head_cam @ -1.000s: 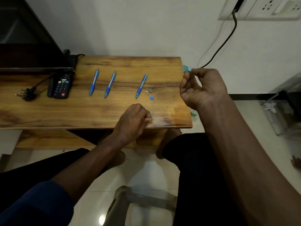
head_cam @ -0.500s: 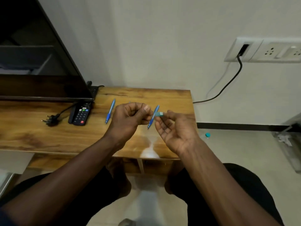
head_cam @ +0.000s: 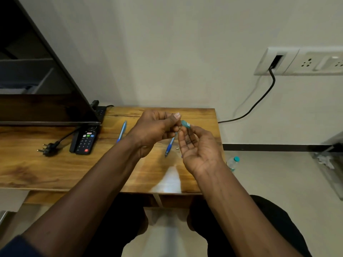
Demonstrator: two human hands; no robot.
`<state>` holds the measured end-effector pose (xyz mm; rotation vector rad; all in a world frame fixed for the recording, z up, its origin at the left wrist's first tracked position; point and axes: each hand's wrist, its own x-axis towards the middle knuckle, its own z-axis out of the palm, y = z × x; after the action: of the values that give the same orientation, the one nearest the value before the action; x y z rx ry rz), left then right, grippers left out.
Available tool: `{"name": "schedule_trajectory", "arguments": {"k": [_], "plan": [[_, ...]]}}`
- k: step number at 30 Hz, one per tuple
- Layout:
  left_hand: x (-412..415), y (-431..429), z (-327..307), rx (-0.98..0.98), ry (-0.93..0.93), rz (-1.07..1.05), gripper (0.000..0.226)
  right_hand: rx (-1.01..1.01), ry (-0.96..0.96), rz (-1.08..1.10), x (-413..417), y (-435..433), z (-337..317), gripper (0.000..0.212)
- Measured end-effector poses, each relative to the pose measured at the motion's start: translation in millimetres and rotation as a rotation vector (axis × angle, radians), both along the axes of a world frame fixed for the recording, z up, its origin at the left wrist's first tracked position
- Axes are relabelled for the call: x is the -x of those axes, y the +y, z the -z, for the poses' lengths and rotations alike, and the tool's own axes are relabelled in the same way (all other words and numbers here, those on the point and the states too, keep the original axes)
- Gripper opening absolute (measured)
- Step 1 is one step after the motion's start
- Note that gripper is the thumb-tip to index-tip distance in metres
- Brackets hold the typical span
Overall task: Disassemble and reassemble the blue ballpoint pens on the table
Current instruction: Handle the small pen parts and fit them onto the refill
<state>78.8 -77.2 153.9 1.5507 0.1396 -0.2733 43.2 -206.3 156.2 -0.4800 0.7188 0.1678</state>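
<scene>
My right grip [head_cam: 198,147] pinches a short teal pen piece [head_cam: 185,124]; left grip [head_cam: 156,130] curls at its end, and I cannot tell its hold.

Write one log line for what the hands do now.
hands: left hand and right hand pinch teal pen piece above table | lying on table: blue pens

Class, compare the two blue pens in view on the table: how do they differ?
The left pen shows whole; the right pen is partly hidden by the left hand. The right pen has a loose part beside it; the left pen shows none. Both are blue, lying on the table, slanted alike.
</scene>
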Motion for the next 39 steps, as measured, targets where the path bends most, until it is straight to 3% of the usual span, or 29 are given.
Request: {"name": "schedule_trajectory", "arguments": {"k": [9,13,18,25,31,36,39], "plan": [[-14.2,-10.2,-9.4,-0.092,0.021,-0.006,0.025,-0.019,-0.003,0.072,-10.2,0.2,4.2,0.021],[-17.0,-15.0,-15.9,-0.034,0.092,-0.040,0.018,-0.038,0.008,0.118,-14.3,1.1,2.3,0.011],[-20.1,-14.2,-23.8,0.071,0.189,-0.044,0.014,-0.041,-0.003,0.136,-18.7,0.6,-1.6,0.013],[-21.2,-12.8,-24.0,0.075,0.181,-0.041,0.010,-0.026,-0.005,0.122,-19.5,-4.8,-4.3,0.007],[-20.6,-9.9,-27.5,0.052,0.170,0.004,0.013,0.005,-0.003,0.112,-21.7,-6.4,0.9,0.026],[-19.3,-7.7,-30.6,0.072,0.182,0.048,0.017,0.015,-0.012,0.106,-23.5,-9.1,3.3,0.023],[-19.3,-6.0,-31.8,0.061,0.174,0.053,0.019,0.029,-0.019,0.122,-23.6,-9.5,5.3,0.039]]}}
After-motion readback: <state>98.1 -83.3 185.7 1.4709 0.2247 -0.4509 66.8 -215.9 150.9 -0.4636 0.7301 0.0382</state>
